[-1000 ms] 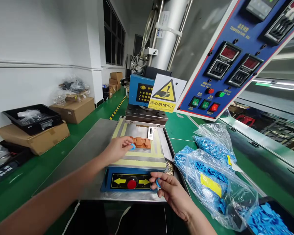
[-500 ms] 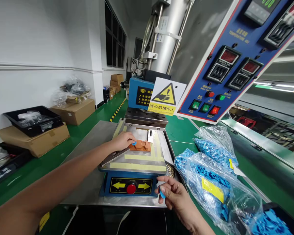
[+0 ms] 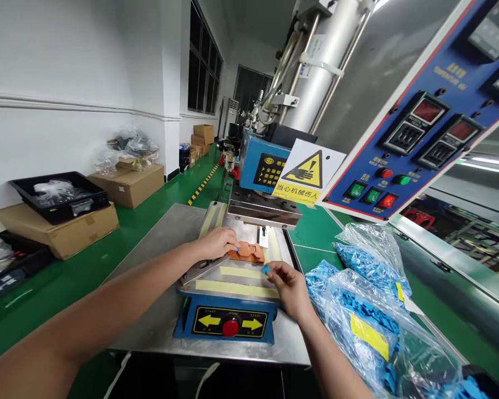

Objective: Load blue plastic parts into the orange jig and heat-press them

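Note:
My left hand (image 3: 218, 244) reaches over the press bed, its fingers closed on a small blue plastic piece (image 3: 238, 249) at the left end of an orange fixture block (image 3: 249, 252). Most of that piece is hidden by the fingertips. Just in front of the block's right end, my right hand (image 3: 290, 285) pinches another small blue plastic piece (image 3: 265, 270) between thumb and fingers, above the taped metal plate (image 3: 208, 276). A white fitting with a black knob (image 3: 263, 237) stands behind the block.
The press head (image 3: 264, 208) hangs over the plate's rear. A red button (image 3: 230, 327) is on the front panel. Plastic bags of blue parts (image 3: 357, 310) lie at right. A control box (image 3: 416, 127) overhangs the upper right; a warning sign (image 3: 310, 170) hangs beside it.
My right hand has moved up and forward from beside the front panel to near the orange block, carrying its blue piece. My left hand stays at the block; the camera view has shifted.

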`<state>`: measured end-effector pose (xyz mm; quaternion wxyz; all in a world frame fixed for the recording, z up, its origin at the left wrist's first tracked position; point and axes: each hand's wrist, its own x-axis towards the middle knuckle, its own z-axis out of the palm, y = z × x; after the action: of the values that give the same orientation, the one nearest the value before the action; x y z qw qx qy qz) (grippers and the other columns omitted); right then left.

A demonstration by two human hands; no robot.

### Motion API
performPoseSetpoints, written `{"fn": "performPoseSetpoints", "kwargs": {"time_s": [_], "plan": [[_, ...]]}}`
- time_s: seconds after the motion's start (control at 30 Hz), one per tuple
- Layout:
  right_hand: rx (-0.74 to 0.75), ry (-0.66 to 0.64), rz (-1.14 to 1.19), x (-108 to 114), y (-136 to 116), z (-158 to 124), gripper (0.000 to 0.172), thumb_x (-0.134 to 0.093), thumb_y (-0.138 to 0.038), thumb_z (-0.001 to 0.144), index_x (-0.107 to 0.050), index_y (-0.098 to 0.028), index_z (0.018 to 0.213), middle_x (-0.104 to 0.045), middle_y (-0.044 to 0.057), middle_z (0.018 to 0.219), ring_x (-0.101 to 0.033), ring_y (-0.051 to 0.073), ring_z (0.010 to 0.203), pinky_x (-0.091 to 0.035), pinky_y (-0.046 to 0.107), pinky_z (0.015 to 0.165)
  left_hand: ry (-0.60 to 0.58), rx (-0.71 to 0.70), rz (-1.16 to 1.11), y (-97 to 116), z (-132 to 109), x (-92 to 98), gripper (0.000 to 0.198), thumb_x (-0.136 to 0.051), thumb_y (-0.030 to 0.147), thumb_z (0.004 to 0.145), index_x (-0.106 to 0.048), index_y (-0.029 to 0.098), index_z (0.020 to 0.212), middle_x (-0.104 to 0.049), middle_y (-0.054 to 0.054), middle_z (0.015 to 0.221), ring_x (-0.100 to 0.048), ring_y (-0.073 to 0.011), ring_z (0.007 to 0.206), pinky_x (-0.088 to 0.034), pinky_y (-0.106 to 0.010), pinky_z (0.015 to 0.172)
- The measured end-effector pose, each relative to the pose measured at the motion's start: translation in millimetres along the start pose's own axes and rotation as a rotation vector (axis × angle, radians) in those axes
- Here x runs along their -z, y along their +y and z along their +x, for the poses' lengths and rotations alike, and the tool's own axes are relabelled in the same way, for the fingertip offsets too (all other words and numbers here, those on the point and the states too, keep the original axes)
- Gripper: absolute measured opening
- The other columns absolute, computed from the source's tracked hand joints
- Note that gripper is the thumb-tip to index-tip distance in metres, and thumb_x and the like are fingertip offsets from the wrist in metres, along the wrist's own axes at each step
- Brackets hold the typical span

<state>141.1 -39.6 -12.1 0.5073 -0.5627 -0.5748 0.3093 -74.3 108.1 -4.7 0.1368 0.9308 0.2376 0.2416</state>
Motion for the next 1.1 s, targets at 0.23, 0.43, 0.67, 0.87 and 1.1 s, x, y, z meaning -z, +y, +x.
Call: {"fn": "performPoseSetpoints", "kwargs": {"time_s": [0.23, 0.43, 0.67, 0.87, 1.1], "plan": [[0.335, -0.002, -0.328, -14, 11, 59, 0.018, -0.054, -0.024, 0.08, -0.07, -0.022, 0.087, -0.072, 0.008, 0.094, -0.067, 0.022, 0.082, -0.051, 0.036, 0.075, 0.037, -0.042, -0.021, -5, -2, -3.8, 0.023, -0.053, 0.017, 0.086, -0.074, 0.023, 0.091, -0.071, -0.003, 0.094, -0.062, -0.0174, 0.086, -0.044, -0.027, 0.081], [0.377, -0.088, -0.352, -15, 23, 70, 0.021, -0.045, -0.019, 0.083, -0.066, -0.021, 0.085, -0.072, 0.008, 0.1, -0.067, 0.022, 0.095, -0.05, 0.038, 0.084, 0.041, -0.03, -0.042, -7, -2, -5.3, 0.021, -0.055, 0.017, 0.086, -0.074, 0.022, 0.092, -0.071, -0.004, 0.094, -0.062, -0.0171, 0.085, -0.044, -0.026, 0.079], [0.377, 0.029, -0.512, -19, 14, 61, 0.022, -0.048, -0.028, 0.086, -0.066, -0.019, 0.095, -0.069, 0.009, 0.097, -0.063, 0.022, 0.09, -0.049, 0.034, 0.078, 0.062, -0.037, -0.058, -7, -3, -4.7, 0.022, -0.054, 0.016, 0.085, -0.074, 0.022, 0.091, -0.071, -0.004, 0.092, -0.062, -0.0169, 0.085, -0.044, -0.025, 0.078], [0.332, -0.003, -0.647, -32, 2, 63, 0.023, -0.054, -0.033, 0.084, -0.072, -0.019, 0.09, -0.063, 0.008, 0.079, -0.061, 0.021, 0.074, -0.047, 0.031, 0.067, 0.068, -0.057, -0.048, -7, -3, -4.5, 0.021, -0.055, 0.016, 0.084, -0.074, 0.023, 0.089, -0.071, -0.003, 0.09, -0.062, -0.0173, 0.083, -0.044, -0.026, 0.077], [0.351, -0.1, -0.657, -28, -5, 68, 0.022, -0.053, -0.016, 0.078, -0.073, -0.02, 0.085, -0.068, 0.008, 0.088, -0.063, 0.02, 0.074, -0.05, 0.031, 0.07, 0.082, -0.061, -0.039, -7, -3, -5.8, 0.02, -0.056, 0.015, 0.083, -0.074, 0.022, 0.086, -0.071, -0.003, 0.088, -0.062, -0.0177, 0.082, -0.043, -0.026, 0.075]]}}
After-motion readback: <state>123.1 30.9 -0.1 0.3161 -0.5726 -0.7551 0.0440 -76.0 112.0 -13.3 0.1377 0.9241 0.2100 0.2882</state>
